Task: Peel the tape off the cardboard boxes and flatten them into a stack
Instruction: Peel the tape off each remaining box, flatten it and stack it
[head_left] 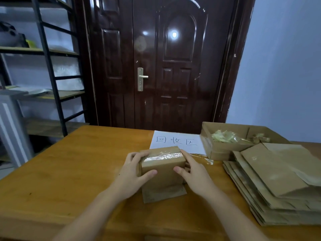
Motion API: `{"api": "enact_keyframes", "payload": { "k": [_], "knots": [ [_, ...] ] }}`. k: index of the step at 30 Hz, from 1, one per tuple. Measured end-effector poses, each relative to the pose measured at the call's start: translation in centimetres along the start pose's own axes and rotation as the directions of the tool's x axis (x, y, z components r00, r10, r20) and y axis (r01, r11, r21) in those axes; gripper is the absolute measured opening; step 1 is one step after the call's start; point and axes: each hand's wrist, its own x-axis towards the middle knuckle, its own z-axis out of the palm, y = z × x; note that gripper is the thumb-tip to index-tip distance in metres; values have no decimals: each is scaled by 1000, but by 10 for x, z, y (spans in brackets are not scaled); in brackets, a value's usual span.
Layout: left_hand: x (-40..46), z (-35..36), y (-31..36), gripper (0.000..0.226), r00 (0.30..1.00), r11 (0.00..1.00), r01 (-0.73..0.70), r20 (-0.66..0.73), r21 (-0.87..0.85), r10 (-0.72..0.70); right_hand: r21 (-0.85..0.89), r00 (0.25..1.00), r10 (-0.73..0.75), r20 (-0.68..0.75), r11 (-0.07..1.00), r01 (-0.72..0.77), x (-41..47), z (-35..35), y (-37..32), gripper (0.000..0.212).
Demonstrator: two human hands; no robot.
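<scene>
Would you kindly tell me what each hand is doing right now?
Left hand: closed, holding the small brown cardboard box with clear tape across its top.
Right hand: closed, holding the same box's other side.

bare table [73, 171] left, flattened stack [278, 185] crowding right

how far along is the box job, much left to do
Done: a stack of flattened boxes lies at the right, and peeled tape sits in the open carton. In hand: left hand and right hand grip one box, its tape strip still on. No other taped box is in view.
</scene>
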Motion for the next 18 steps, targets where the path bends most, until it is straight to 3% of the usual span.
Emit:
{"api": "enact_keyframes", "payload": {
  "k": [3, 6, 8, 11, 13, 16, 18],
  "knots": [
    [-3, -6, -8, 71, 996, 1000, -19, 84, 7, 18, -193, 982, -68, -175, 981, 34, 0, -2, -3, 61],
    [-3, -10, -8, 68, 990, 991, -77, 128, 114, 62, -335, 904, -329, -272, 913, 232, -6, -1, -10, 40],
    [-4, -6, -4, 71, 990, 971, -133, 80, 196, 120, -318, 895, -406, -185, 886, 337, -13, 0, -14, 36],
    [-11, 3, 6, 64, 985, 947, -163, -9, 278, 172, -304, 949, -316, 25, 902, 308, -20, 5, -14, 76],
    [-14, 9, 13, 66, 964, 885, -221, -45, 410, 262, -305, 962, -258, 90, 912, 273, -20, 4, -9, 87],
    [-12, 16, 18, 68, 898, 802, -348, -73, 485, 434, -287, 959, -275, 69, 915, 283, -18, -4, -4, 66],
    [-4, 21, 19, 65, 882, 790, -412, -20, 455, 471, -276, 954, -294, 51, 914, 297, -14, -11, -2, 60]
  ]
}}
